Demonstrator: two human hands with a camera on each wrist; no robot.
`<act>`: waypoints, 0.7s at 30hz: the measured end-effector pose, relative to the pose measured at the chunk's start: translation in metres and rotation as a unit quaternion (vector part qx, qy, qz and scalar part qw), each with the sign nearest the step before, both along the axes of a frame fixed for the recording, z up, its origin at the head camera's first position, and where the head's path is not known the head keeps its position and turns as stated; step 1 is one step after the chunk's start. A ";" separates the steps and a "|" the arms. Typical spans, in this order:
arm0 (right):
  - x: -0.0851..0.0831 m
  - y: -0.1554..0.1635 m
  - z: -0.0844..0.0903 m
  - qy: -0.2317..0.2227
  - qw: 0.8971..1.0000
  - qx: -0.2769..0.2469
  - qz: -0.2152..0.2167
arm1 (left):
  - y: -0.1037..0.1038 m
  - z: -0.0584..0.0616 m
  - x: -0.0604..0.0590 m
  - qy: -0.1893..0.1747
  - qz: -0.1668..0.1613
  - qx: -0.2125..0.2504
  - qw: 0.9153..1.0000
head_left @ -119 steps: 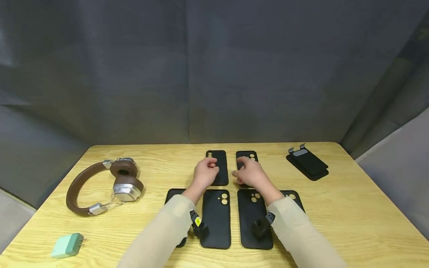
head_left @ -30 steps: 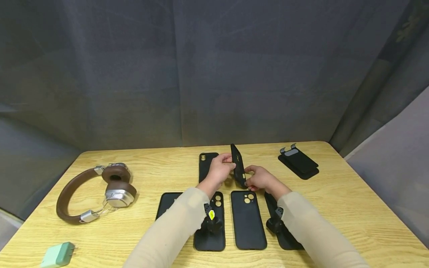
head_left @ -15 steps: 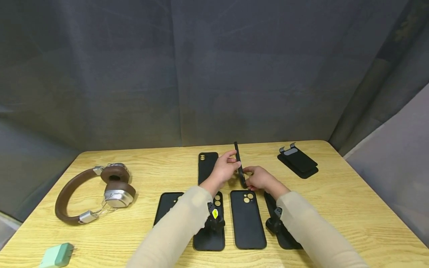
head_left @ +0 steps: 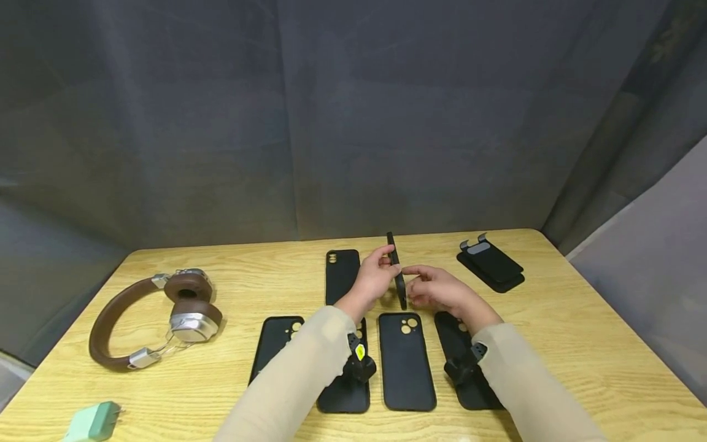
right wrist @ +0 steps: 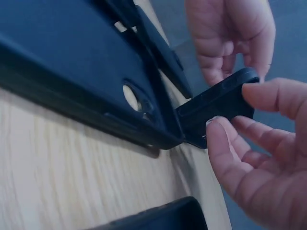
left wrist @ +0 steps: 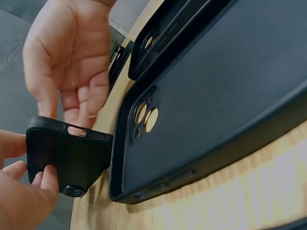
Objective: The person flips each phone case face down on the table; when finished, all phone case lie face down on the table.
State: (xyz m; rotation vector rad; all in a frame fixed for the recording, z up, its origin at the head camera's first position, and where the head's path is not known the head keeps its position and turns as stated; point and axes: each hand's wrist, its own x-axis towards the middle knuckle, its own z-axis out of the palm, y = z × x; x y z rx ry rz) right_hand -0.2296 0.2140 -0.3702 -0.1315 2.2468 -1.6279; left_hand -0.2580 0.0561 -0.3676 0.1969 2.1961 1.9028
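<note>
In the head view, a black phone case [head_left: 400,282] stands raised on edge near the far middle of the table. My left hand [head_left: 374,279] grips its left side, thumb against the case. My right hand [head_left: 436,288] is at its other side, index finger extended and fingertips touching or very near it. The left wrist view shows the held phone case [left wrist: 62,155] with port and speaker holes along one end. Another black phone case [head_left: 342,273] lies flat left of it. Several more lie in a near row, among them a phone case [head_left: 407,368] with round camera holes.
Brown headphones [head_left: 190,307] lie at the left, with a green charger plug [head_left: 94,420] nearer the front. Stacked black pieces with grey clips [head_left: 491,264] lie at the back right. A dark curtain [head_left: 353,123] hangs behind the wooden table [head_left: 580,344].
Four seconds ago the case lay flat and both hands hovered over the cases. It has since been raised and turned edge-on; my right fingers have loosened from its lower corner and shifted slightly up.
</note>
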 end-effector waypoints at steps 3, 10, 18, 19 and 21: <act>0.001 0.001 0.002 0.006 0.999 -0.039 0.017 | 0.000 0.000 0.000 0.002 0.002 0.001 1.000; -0.001 -0.003 0.000 0.005 0.999 -0.051 0.008 | 0.000 -0.002 -0.001 0.005 0.000 0.002 1.000; -0.001 -0.009 -0.002 0.020 0.998 -0.050 -0.013 | -0.002 -0.003 0.000 0.015 -0.003 0.003 1.000; 0.000 -0.009 -0.002 0.020 0.998 -0.051 -0.015 | -0.002 -0.003 0.001 0.015 -0.002 0.005 1.000; 0.001 -0.010 -0.002 0.020 0.998 -0.050 -0.019 | -0.003 -0.003 0.003 0.015 0.001 0.011 1.000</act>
